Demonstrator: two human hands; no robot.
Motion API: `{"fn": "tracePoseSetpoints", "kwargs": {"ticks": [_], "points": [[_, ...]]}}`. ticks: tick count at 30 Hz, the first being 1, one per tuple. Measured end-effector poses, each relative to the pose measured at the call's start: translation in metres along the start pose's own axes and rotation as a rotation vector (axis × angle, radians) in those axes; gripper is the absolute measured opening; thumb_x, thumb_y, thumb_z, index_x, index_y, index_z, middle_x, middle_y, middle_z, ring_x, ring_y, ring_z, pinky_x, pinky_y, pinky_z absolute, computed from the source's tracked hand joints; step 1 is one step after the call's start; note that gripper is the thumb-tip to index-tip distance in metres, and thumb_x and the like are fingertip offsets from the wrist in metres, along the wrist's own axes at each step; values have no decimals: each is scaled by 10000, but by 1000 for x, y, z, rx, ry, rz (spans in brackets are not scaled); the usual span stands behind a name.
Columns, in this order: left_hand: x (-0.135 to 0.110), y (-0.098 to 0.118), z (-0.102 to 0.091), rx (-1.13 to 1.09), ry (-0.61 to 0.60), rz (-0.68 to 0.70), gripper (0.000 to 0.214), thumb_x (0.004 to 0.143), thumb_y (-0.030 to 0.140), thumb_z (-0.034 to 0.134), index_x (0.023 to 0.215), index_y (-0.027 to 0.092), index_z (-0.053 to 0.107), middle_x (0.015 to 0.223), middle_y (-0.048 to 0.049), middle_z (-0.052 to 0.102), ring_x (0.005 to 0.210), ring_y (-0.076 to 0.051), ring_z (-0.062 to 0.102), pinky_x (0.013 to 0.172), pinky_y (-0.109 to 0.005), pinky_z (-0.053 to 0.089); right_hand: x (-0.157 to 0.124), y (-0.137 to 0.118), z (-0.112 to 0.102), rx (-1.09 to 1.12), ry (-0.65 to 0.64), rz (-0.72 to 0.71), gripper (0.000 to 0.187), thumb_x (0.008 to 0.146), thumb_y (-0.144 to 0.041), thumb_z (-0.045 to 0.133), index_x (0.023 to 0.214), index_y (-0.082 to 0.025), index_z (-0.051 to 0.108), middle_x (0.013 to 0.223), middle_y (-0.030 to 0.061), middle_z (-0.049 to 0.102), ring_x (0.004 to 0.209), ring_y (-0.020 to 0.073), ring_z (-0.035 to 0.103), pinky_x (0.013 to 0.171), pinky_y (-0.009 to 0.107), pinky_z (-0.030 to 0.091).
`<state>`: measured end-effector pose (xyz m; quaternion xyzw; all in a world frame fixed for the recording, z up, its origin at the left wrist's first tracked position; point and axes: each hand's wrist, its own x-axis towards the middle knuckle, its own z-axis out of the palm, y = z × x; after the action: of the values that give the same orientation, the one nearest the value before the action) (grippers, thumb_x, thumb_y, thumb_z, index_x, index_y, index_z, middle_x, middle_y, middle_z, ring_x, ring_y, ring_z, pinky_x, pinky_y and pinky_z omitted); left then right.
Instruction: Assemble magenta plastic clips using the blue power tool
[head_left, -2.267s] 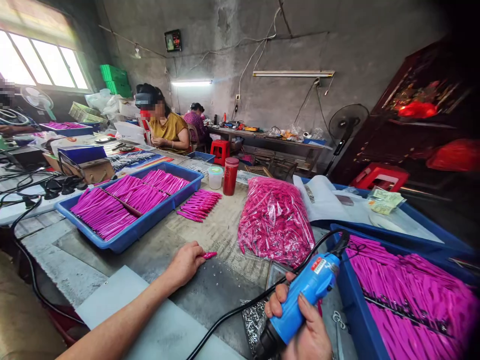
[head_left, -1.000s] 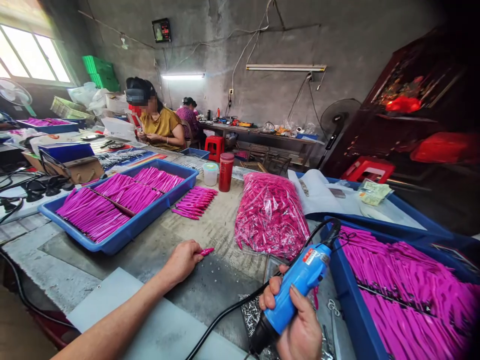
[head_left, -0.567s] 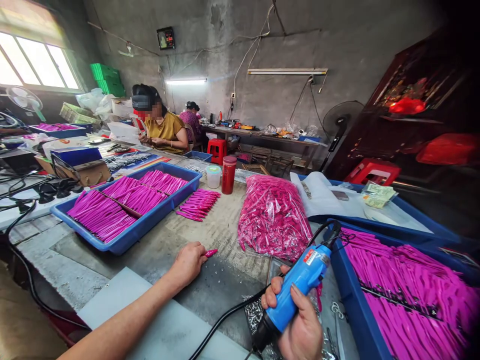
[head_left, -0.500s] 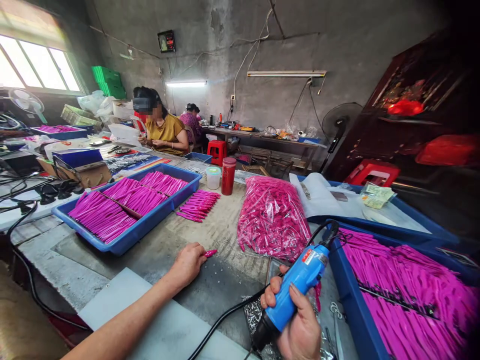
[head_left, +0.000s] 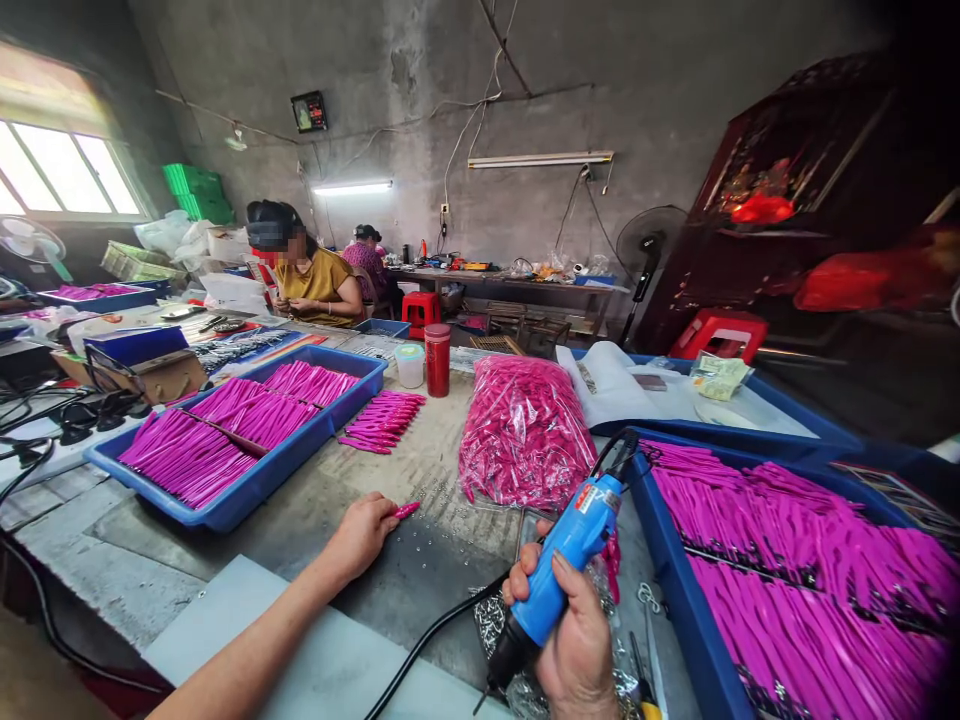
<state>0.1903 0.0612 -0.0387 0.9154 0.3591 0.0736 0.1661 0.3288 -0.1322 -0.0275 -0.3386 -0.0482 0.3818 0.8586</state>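
My left hand (head_left: 360, 533) rests on the table with its fingers closed round a small pink plastic piece (head_left: 406, 510) that sticks out to the right. My right hand (head_left: 571, 640) grips a blue electric screwdriver (head_left: 559, 565) with a black cord, held slanted above a pile of small metal screws (head_left: 499, 625) near the front edge. Tiny screws lie scattered on the table between the two hands.
A blue tray (head_left: 247, 482) of magenta pieces lies at the left, another blue tray (head_left: 679, 590) at the right. A clear bag of pink parts (head_left: 525, 430), a row of loose pink pieces (head_left: 382, 420), a red flask (head_left: 436, 360) and a white cup (head_left: 409, 365) stand behind. Two seated people work farther back.
The view has swung a little to the right and down. My right hand with the screwdriver has shifted slightly left and lower in view. My left hand keeps hold of the pink piece.
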Motion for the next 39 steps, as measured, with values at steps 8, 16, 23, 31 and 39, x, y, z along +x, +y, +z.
{"fn": "tracePoseSetpoints", "kwargs": {"ticks": [8, 16, 23, 31, 39], "points": [[4, 3, -2, 26, -25, -77, 97, 769, 138, 540, 729, 171, 622, 781, -17, 625, 767, -140, 567, 685, -212, 386, 1, 0, 3, 21, 14, 16, 452, 598, -387, 664, 969, -229, 458, 596, -49, 523, 452, 104, 474, 465, 239, 390], [2, 8, -4, 50, -54, -23, 157, 785, 136, 523, 644, 162, 585, 755, -16, 589, 747, -129, 544, 675, -202, 366, 1, 1, 0, 8, 11, 12, 439, 597, -390, 672, 954, -234, 470, 609, -47, 516, 461, 102, 467, 475, 249, 398], [-1, 1, -1, 33, -29, 17, 161, 814, 171, 472, 705, 168, 590, 784, -35, 582, 768, -143, 540, 701, -218, 390, 2, 1, 2, 2, 21, -4, 476, 571, -407, 683, 957, -227, 470, 591, -51, 522, 436, 106, 466, 452, 254, 392], [1, 4, -14, -83, -70, -67, 214, 793, 255, 434, 802, 177, 633, 838, -27, 635, 789, -160, 566, 715, -233, 401, 2, -2, 3, -7, -6, -21, 459, 589, -429, 665, 950, -227, 467, 586, -54, 513, 439, 107, 468, 437, 249, 385], [4, -9, -16, -287, -115, -83, 323, 745, 403, 392, 754, 168, 612, 620, 19, 557, 626, -152, 495, 599, -237, 370, 1, 0, 4, 12, 4, -6, 495, 589, -420, 665, 987, -222, 446, 597, -58, 519, 434, 109, 472, 442, 259, 394]]}}
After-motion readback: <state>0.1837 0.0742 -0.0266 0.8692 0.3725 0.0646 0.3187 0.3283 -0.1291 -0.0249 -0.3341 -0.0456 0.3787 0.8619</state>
